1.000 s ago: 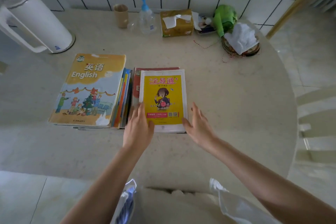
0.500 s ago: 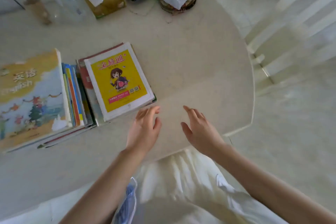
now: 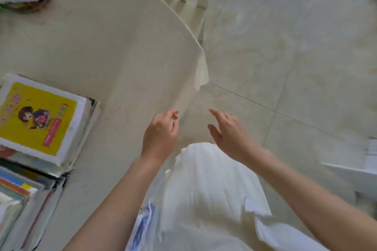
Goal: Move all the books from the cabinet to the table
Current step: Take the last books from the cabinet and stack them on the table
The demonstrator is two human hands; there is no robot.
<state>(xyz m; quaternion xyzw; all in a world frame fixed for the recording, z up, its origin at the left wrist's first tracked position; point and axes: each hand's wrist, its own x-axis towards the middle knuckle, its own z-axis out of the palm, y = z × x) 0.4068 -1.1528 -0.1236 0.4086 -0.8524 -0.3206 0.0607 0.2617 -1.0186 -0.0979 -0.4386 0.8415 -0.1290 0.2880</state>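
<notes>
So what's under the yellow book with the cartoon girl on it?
More books. The yellow book tops a stack on the table; page edges and a reddish cover corner peek out below. How many books, and their covers, stay hidden.

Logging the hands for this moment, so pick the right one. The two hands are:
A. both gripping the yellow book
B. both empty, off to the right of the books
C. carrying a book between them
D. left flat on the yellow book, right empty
B: the left hand and right hand hold nothing, well right of the yellow book lying atop its stack on the table.
</notes>
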